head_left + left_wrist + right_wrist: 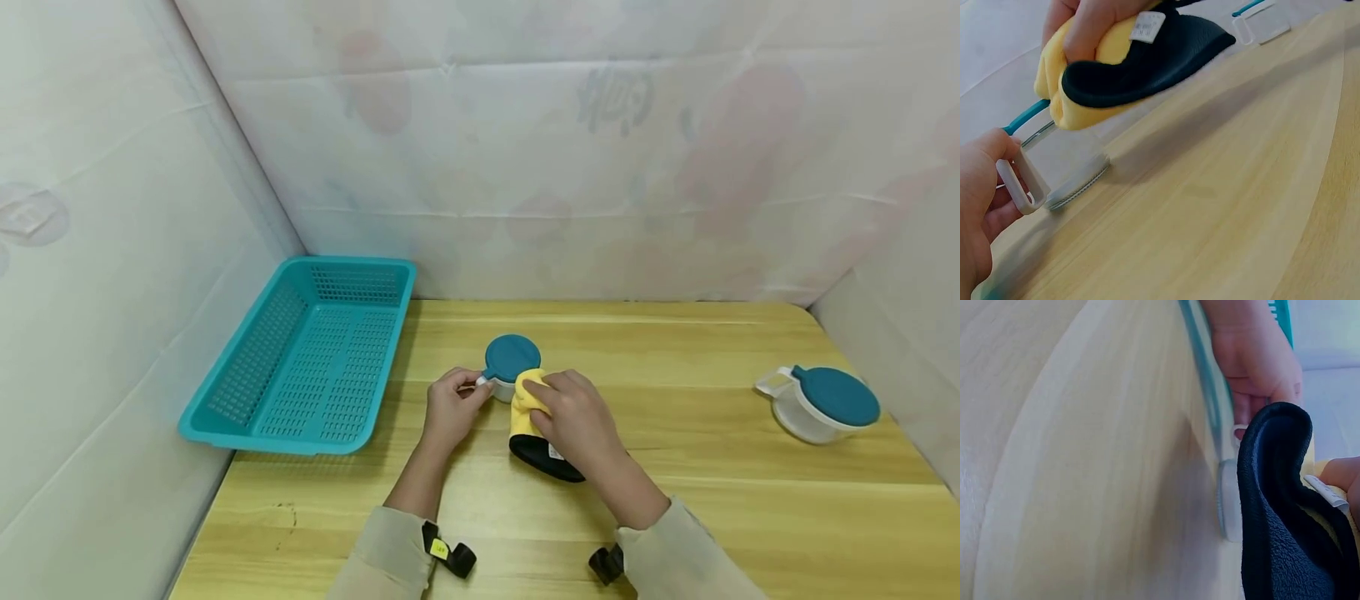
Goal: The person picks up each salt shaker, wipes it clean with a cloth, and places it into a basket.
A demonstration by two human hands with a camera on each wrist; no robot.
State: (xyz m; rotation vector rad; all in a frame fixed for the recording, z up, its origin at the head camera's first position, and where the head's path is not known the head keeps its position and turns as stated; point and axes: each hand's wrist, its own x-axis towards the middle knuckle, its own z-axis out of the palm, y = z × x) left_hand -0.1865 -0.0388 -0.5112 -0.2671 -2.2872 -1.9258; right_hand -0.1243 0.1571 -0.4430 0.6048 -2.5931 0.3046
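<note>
A clear jar (504, 391) with a round blue lid (512, 357) and a white handle (1017, 189) stands near the middle of the table. My left hand (450, 410) grips this handle, with the thumb up by the lid's tab. A folded cloth (527, 422), yellow on one side and black on the other, is bunched in my right hand (581, 419). Its yellow end lies against the jar's right side and covers part of it. In the right wrist view the cloth's dark side (1272, 506) hides much of the jar.
A turquoise perforated basket (390, 358) sits at the table's left. Another blue-lidded jar (813, 417) with a white handle stands at the far right. Fabric-covered walls (525, 183) rise behind the wooden table (712, 375) and at both sides.
</note>
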